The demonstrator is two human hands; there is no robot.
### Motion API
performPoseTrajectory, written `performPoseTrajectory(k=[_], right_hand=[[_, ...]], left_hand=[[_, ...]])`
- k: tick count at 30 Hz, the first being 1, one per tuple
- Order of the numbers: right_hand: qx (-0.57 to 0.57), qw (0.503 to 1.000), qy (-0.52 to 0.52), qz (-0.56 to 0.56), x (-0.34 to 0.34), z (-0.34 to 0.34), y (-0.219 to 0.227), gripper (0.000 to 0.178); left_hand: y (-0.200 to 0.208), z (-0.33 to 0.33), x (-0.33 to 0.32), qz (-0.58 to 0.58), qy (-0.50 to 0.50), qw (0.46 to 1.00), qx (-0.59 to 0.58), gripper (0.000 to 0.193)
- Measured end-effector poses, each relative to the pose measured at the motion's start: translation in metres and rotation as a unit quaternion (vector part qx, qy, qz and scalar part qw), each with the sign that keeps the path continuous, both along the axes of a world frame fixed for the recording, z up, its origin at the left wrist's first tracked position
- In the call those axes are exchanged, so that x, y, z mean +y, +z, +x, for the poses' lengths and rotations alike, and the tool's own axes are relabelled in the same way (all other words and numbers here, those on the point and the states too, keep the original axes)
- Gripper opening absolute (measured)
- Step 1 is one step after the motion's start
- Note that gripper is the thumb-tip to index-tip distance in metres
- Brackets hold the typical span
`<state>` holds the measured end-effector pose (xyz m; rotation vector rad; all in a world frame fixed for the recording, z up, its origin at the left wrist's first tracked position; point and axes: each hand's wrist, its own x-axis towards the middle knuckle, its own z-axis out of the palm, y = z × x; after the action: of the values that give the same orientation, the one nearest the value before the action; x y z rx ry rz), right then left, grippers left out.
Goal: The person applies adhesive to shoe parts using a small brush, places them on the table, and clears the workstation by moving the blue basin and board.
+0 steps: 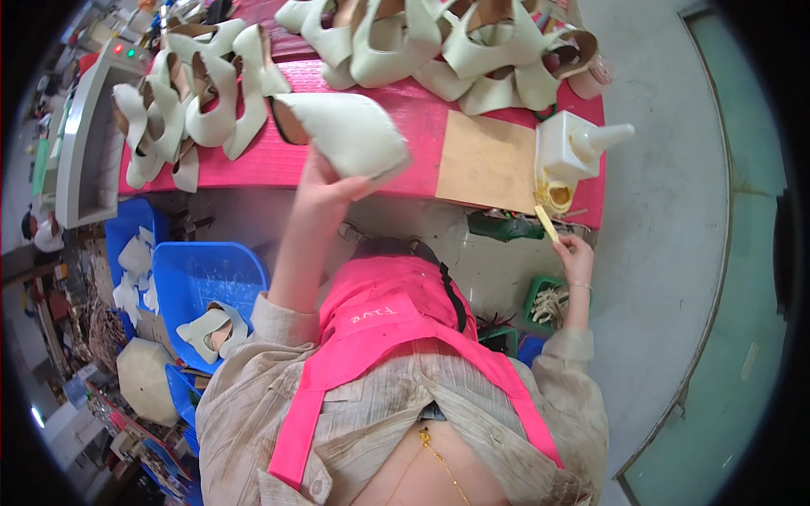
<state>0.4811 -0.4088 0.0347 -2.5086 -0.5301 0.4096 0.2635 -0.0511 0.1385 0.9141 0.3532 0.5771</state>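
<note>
My left hand (327, 184) grips a cream-white shoe (354, 135) from below and holds it up over the front edge of the pink-covered table (278, 173). Its pointed end faces right. Between the fingers of my right hand (575, 257) is a slim pale-yellow stick (547, 224), its far end close to a small yellow-stained cup (555, 199) at the table's right corner. I cannot tell whether the stick touches the cup. Behind the cup stands a white plastic bottle (567, 145) with a cone-shaped nozzle. A tan board (485, 160) lies left of it.
More white shoes (392, 51) crowd the table's back, with another group (207, 101) at its left. Below left, a blue bin (207, 261) holds a shoe piece (218, 331). A grey machine (91, 135) borders the left side. A green basket (547, 302) sits under my right arm.
</note>
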Motion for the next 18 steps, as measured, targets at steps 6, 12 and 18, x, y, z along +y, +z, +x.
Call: performPoseTrajectory(k=[6, 12, 18], right_hand=[[0.197, 0.924, 0.109, 0.309, 0.145, -0.064, 0.121, 0.017], [-0.021, 0.931, 0.222, 0.288, 0.263, -0.063, 0.122, 0.016], [0.024, 0.919, 0.283, 0.273, 0.225, -0.073, 0.110, 0.015]], left_hand=[[0.005, 0.003, -0.009, 0.014, -0.031, 0.999, 0.031, 0.069], [0.000, -0.009, 0.006, 0.012, -0.015, 0.998, 0.057, 0.071], [-0.002, -0.041, 0.037, 0.003, -0.014, 0.998, 0.063, 0.071]])
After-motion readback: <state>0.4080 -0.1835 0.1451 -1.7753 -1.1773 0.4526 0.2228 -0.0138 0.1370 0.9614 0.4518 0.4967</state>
